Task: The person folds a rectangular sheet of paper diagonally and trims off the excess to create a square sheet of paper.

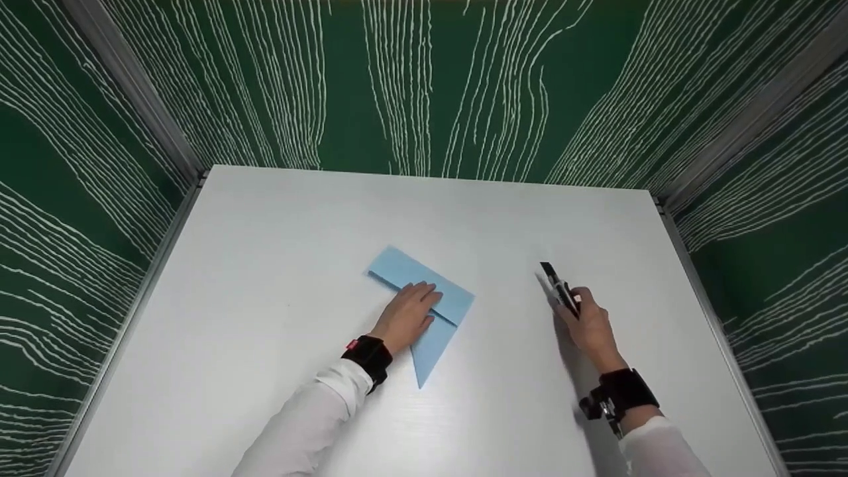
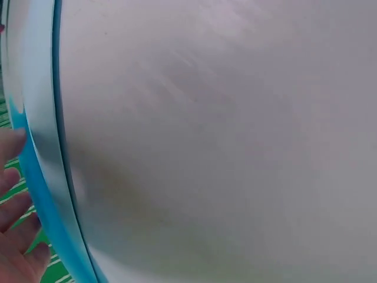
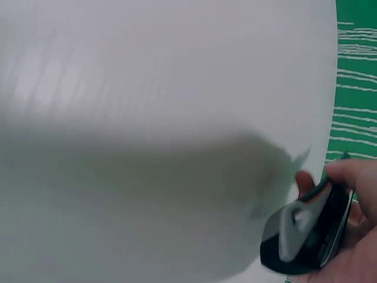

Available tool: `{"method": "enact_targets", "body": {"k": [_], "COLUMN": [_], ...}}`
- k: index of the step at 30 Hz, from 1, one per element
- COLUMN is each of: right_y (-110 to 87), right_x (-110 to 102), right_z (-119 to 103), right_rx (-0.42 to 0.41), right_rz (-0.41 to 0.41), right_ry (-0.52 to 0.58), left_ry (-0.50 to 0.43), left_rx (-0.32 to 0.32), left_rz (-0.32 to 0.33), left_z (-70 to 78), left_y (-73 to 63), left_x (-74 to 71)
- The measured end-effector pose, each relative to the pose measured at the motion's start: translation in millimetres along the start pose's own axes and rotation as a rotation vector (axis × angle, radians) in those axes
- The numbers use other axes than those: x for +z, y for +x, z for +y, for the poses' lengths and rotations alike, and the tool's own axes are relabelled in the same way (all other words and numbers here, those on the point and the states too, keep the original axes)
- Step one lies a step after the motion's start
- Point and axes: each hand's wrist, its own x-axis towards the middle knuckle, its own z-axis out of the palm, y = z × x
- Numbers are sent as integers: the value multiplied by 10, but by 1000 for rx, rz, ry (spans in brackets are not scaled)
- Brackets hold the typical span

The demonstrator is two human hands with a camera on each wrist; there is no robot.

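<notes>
Only the right wrist view bares the butt [image 3: 277, 250] of the cutter [image 1: 560, 289] the right hand [image 1: 593, 328] grips.

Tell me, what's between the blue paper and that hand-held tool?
Just bare white tabletop between the folded blue paper and the tool in the right hand; the head view shows this.

Paper [image 1: 457, 303] under the left hand [image 1: 407, 317] is matt and smooth, cutter [image 1: 563, 295] in the right hand [image 1: 593, 331] looks like hard plastic, worktop [image 1: 298, 265] beneath both is smooth with soft sheen, sleeve [image 1: 298, 414] behind the left is creased matt cloth.
</notes>
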Motion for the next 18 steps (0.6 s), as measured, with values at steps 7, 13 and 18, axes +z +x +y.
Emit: {"method": "enact_targets", "body": {"k": [7, 13, 18], "right_y": [-43, -75, -94], "right_x": [124, 220, 249], "right_z": [-210, -340, -375], "right_rx": [-181, -248, -313], "right_rz": [-186, -254, -244], "right_ry": [63, 70, 78], "left_ry": [76, 109, 56], "left_rx": [48, 75, 54], "left_rz": [71, -7, -3], "left_z": [35, 70, 80], "left_y": [105, 137, 155], "left_x": [-32, -32, -4]}}
